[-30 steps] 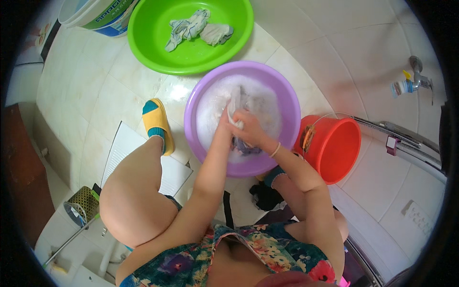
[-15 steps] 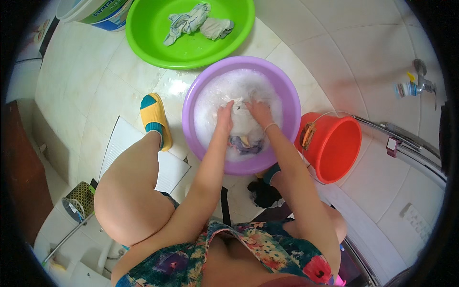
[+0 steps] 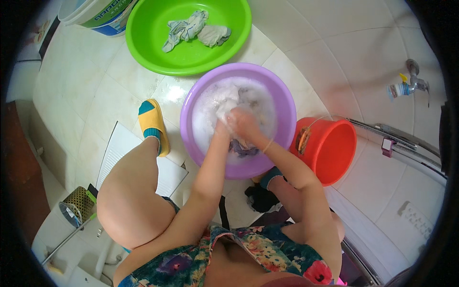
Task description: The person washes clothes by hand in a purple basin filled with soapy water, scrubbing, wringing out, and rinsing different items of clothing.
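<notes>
A purple basin (image 3: 190, 143) full of white suds stands on the floor in front of me. Over its middle my left hand (image 3: 223, 123) and my right hand (image 3: 244, 122) are pressed together, closed on a wet white cloth (image 3: 228, 101). Suds and the right hand hide most of my left fingers. The cloth's upper part spreads into the foam beyond my hands. Below them, a dark purplish-grey cloth (image 3: 244, 148) pokes out of the suds near the basin's front side.
A green basin (image 3: 153, 55) with two pale wet cloths (image 3: 189, 27) (image 3: 213, 36) stands beyond. An orange-red bucket (image 3: 330, 153) is close at the right, below a wall tap (image 3: 415, 82). A white bucket (image 3: 103, 14) stands far left. A black cloth (image 3: 262, 198) lies near my right foot.
My hands, apart in the suds before, have come together over the white cloth. The right hand has moved left and nearer to me, and the cloth is now bunched between them.
</notes>
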`<state>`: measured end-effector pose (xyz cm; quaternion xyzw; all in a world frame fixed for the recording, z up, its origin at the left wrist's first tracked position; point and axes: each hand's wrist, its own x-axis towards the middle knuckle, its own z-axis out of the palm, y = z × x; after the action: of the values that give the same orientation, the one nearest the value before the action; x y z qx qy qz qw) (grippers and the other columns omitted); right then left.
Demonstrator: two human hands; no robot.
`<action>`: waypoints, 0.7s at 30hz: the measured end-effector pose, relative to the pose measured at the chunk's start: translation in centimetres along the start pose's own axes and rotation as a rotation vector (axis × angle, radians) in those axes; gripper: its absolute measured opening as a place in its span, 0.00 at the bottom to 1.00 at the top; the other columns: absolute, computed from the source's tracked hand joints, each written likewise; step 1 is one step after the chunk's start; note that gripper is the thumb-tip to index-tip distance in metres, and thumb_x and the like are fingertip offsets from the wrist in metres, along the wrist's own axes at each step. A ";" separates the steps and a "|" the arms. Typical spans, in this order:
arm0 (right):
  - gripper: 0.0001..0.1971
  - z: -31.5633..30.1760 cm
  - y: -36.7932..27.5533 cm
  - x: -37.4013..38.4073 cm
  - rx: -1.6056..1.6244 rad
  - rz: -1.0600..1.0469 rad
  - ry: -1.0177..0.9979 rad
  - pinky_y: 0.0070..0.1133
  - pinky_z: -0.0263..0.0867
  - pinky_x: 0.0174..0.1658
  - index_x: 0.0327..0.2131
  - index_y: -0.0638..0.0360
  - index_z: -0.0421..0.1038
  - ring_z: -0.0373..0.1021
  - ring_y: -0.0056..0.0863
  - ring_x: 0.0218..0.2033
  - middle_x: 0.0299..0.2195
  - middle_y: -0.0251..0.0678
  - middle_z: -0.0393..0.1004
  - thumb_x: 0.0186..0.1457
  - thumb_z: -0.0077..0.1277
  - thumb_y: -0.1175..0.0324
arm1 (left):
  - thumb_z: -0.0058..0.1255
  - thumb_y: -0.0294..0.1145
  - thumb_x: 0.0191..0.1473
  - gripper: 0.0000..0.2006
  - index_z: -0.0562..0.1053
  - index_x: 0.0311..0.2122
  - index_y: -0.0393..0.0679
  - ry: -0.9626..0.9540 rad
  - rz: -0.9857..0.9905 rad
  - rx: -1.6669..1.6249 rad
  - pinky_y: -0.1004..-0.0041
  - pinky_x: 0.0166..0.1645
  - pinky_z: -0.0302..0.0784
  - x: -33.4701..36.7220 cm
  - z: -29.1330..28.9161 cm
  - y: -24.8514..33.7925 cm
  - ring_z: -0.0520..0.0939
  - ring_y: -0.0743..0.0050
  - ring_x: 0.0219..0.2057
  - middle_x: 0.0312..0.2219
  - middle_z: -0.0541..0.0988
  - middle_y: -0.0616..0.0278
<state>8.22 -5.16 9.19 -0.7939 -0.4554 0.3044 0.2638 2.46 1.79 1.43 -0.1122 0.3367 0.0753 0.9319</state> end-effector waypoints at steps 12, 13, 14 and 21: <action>0.18 6.4 13.9 0.0 -0.380 0.170 0.120 0.34 0.57 0.44 0.43 0.60 0.61 0.62 0.42 0.41 0.41 0.45 0.64 0.49 0.45 0.63 | 0.46 0.37 0.49 0.21 0.64 0.46 0.34 0.456 0.362 0.567 0.63 0.45 0.68 1.2 -5.3 -0.3 0.73 0.62 0.39 0.40 0.71 0.53; 0.17 4.8 17.8 -0.6 -0.462 0.151 0.240 0.32 0.58 0.44 0.41 0.61 0.63 0.62 0.40 0.41 0.41 0.44 0.65 0.48 0.47 0.65 | 0.46 0.37 0.49 0.21 0.64 0.46 0.34 0.403 0.338 0.564 0.63 0.45 0.68 2.0 -2.9 -1.8 0.73 0.62 0.39 0.40 0.71 0.53; 0.17 4.2 18.8 -0.8 -0.474 0.169 0.240 0.32 0.58 0.44 0.41 0.61 0.63 0.62 0.40 0.41 0.41 0.44 0.65 0.48 0.47 0.65 | 0.46 0.40 0.49 0.23 0.63 0.47 0.35 0.400 0.227 0.502 0.64 0.45 0.66 1.6 -1.9 -2.7 0.72 0.62 0.40 0.40 0.71 0.54; 0.13 -0.3 0.2 -0.4 0.551 0.303 0.009 0.20 0.58 0.36 0.29 0.63 0.66 0.61 0.21 0.30 0.26 0.35 0.66 0.44 0.53 0.64 | 0.40 0.47 0.52 0.23 0.64 0.48 0.42 0.288 0.038 0.201 0.62 0.48 0.66 -2.4 0.4 0.5 0.71 0.61 0.43 0.42 0.70 0.55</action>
<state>8.40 -5.65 9.30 -0.7526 -0.2310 0.4488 0.4228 0.78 2.27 3.20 -0.0216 0.4748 0.0419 0.8788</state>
